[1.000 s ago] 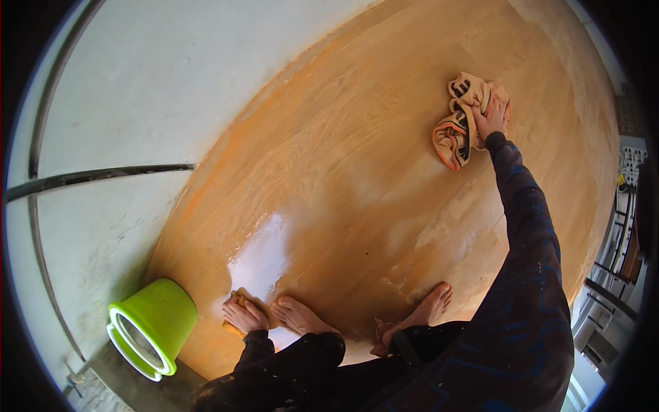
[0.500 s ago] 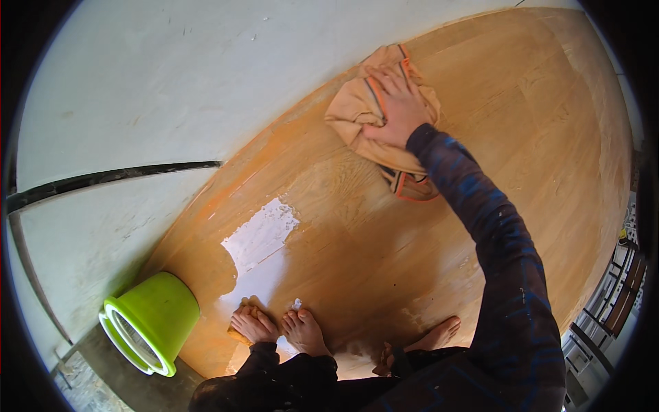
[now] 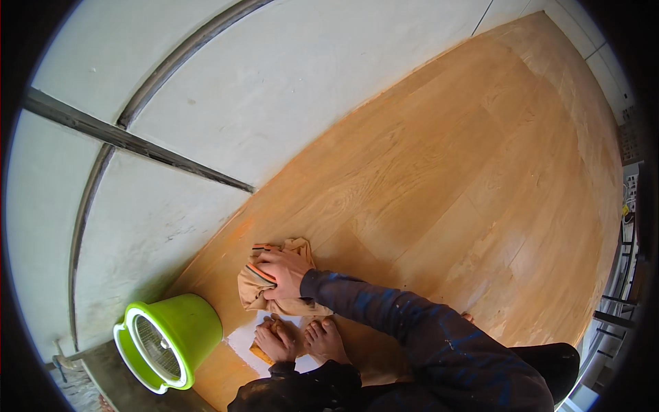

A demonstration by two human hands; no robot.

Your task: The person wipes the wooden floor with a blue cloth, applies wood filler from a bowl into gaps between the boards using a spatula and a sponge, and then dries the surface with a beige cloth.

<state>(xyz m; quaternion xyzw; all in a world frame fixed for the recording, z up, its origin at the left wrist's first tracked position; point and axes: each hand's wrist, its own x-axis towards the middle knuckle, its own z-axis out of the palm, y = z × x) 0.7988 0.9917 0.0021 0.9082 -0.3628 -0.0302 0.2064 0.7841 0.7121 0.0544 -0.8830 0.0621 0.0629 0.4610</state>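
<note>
My right hand (image 3: 281,271) lies flat on the rag (image 3: 264,278), fingers spread and pressing down — palm weight is what keeps the cloth on the wood, I'd say, not a pinch. The rag is a tan bunch w/ a striped edge, on the floor (image 3: 439,178) just right of the bucket (image 3: 168,340) and near the grey wall (image 3: 206,103) behind it.

My left hand (image 3: 274,343) is planted on the floor, also just right of the bucket, nearer me than the rag. It rests over a small orange-brown thing (image 3: 259,353) — prob. a sponge or pad, can't tell. Fingers look laid together, propping me as I lean fwd; whether they grip that thing I can't tell. A bare foot (image 3: 326,341) sits just beside it, farther from the bucket.

A pale bright patch (image 3: 240,336) shows on the boards btw bucket and left hand — wet or glare, can't say. The bucket is lime green w/ a white rim and a mesh basket inside, tilted my way.
</note>
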